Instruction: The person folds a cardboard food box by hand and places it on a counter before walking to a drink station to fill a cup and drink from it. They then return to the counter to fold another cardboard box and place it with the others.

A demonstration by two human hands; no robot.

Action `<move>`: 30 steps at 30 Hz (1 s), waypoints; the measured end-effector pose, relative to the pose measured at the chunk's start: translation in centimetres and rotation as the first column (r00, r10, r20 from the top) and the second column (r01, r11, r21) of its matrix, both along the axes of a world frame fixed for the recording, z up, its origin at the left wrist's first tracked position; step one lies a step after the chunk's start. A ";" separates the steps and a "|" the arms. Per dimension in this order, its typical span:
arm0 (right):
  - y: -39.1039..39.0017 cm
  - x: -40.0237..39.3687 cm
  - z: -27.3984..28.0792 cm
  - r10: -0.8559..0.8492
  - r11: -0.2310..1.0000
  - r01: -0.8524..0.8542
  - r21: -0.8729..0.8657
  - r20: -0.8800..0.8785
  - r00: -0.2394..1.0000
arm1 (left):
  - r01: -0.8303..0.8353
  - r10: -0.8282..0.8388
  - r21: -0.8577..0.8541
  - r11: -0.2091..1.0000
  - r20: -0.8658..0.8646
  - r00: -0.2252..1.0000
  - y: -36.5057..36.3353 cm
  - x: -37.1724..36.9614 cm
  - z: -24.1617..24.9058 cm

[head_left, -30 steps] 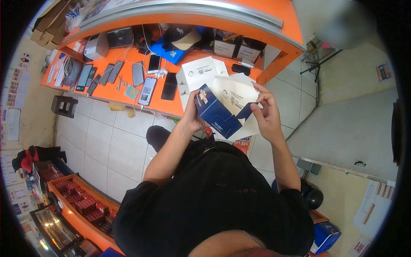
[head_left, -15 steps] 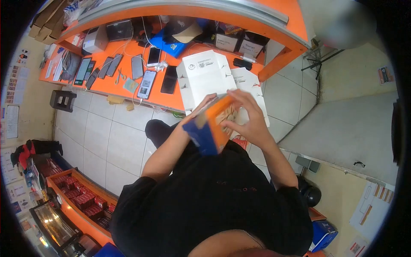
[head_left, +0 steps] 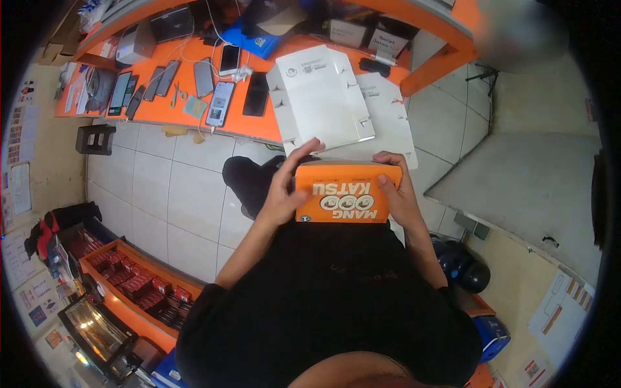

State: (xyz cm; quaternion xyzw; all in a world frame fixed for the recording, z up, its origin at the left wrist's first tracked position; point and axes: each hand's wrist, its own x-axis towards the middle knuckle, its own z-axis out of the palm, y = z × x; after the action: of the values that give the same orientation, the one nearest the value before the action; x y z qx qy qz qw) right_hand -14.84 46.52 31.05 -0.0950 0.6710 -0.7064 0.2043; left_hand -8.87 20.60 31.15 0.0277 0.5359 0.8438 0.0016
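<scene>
An orange cardboard food box [head_left: 343, 178] with "MANG KATSU" printed upside down on its face is held in front of my torso. My left hand [head_left: 283, 194] grips its left end, thumb against the printed face and slightly blurred, fingers reaching past the upper edge. On the right end, my right hand [head_left: 400, 193] presses its thumb on the face while the fingers wrap behind. Just beyond the box, an unfolded white carton sheet [head_left: 323, 107] lies with slots along its sides. Another white carton sheet [head_left: 393, 126] lies partly beneath it.
Several phones lie on the orange table [head_left: 174, 113], near scissors [head_left: 177, 94] and cables. Labelled black boxes [head_left: 388, 42] and a cap [head_left: 275, 19] stand at the back. An orange drawer [head_left: 139, 284] of red packs is at lower left, a dark stool [head_left: 96, 139] farther off.
The box has turned from a steep tilt with its blue side showing to level, its orange printed face toward me. My hands have moved apart to its two ends.
</scene>
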 end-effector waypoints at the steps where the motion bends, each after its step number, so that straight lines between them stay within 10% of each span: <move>1: -0.3 0.1 0.3 -0.022 1.000 0.021 -0.023 -0.059 0.998 | -0.003 -0.011 -0.306 0.952 -0.043 0.999 0.3 0.6 0.5; 6: -1.4 0.1 0.5 -0.166 0.980 0.133 -0.150 -0.243 0.956 | -0.126 0.124 -0.235 0.964 -0.021 0.992 1.0 1.2 -1.0; 21: 1.7 -1.7 1.4 0.148 0.986 -0.167 -0.001 -0.459 0.876 | -0.127 0.031 -0.398 0.908 -0.238 0.971 -0.4 -0.3 -0.2; 27: 0.6 -1.9 0.3 -0.076 0.996 0.075 -0.036 -0.009 0.997 | -0.158 0.155 -0.418 0.895 -0.041 0.987 0.6 -0.8 -1.0; 30: 0.5 -1.8 -1.8 -0.099 0.991 0.105 -0.087 0.079 0.992 | -0.196 0.205 -0.068 0.978 0.171 0.964 0.7 -0.6 -3.2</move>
State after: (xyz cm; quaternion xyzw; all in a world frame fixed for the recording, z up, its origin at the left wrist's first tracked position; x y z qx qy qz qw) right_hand -16.61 47.02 29.21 -0.0432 0.6341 -0.7487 0.1884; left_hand -9.51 21.33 27.92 -0.1020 0.5548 0.8249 -0.0355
